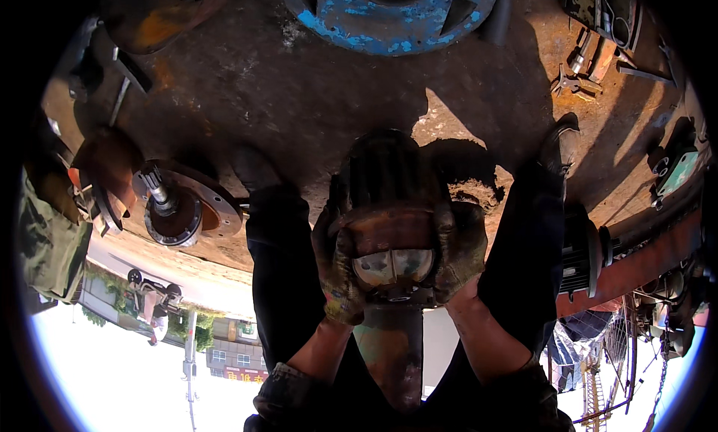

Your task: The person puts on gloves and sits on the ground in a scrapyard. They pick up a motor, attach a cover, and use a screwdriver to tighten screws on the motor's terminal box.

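Observation:
Between my knees, my left hand and my right hand clasp a heavy, rounded metal machine part from both sides. Both hands wear dirty work gloves, with fingers wrapped along its flanks. The part has a dark ribbed far end, a rusty brown band in the middle and two pale worn segments on its near side. Its exact kind cannot be made out. Right below it, a worn metal post or pipe shows between my legs; whether the two touch is unclear.
Ahead lies a blue, paint-chipped ring casting. On the left are a flange with splined shaft and green cloth. Pliers and other tools lie at the far right, a green-faced metal piece nearer. A finned dark part stands beside my right leg.

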A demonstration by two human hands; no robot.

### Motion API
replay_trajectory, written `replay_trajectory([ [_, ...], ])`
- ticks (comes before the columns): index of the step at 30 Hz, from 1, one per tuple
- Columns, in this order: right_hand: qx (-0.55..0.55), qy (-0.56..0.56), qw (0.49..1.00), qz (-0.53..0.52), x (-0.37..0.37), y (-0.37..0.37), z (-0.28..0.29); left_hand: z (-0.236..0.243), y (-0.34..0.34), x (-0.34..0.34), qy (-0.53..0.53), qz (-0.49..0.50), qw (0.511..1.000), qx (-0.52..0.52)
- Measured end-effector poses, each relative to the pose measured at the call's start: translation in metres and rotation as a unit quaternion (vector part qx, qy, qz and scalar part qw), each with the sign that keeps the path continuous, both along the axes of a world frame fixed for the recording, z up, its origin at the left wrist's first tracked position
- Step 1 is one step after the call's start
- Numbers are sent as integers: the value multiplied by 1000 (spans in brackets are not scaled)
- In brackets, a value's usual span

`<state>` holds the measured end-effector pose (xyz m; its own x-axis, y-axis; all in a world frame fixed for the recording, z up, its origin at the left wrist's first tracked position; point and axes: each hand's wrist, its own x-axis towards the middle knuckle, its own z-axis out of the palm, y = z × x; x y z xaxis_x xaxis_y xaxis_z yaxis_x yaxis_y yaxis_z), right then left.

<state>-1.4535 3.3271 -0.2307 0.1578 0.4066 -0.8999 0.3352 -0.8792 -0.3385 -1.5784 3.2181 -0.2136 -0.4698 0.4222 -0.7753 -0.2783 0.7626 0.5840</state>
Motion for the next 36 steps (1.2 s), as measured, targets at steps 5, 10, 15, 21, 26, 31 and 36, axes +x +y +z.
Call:
replay_trajectory([
  [5,-48,43,998,10,6,18,2,3,0,2,14,-21,1000,-8],
  [10,-11,32,993,113,21,9,0,2,-18,-4,38,-114,993,11],
  [15,-27,81,995,59,27,-1,-3,-1,-30,-8,-17,-75,997,8],
  [21,-59,12,982,179,30,-5,-2,2,-4,-21,-41,-45,998,30],
  [26,-105,115,983,-100,4,21,11,5,2,-15,-50,-51,997,-26],
  [31,-100,93,989,-52,19,18,0,7,12,-20,-54,-82,995,9],
  [36,-132,95,982,-94,15,27,-1,7,12,-20,-70,-64,995,16],
])
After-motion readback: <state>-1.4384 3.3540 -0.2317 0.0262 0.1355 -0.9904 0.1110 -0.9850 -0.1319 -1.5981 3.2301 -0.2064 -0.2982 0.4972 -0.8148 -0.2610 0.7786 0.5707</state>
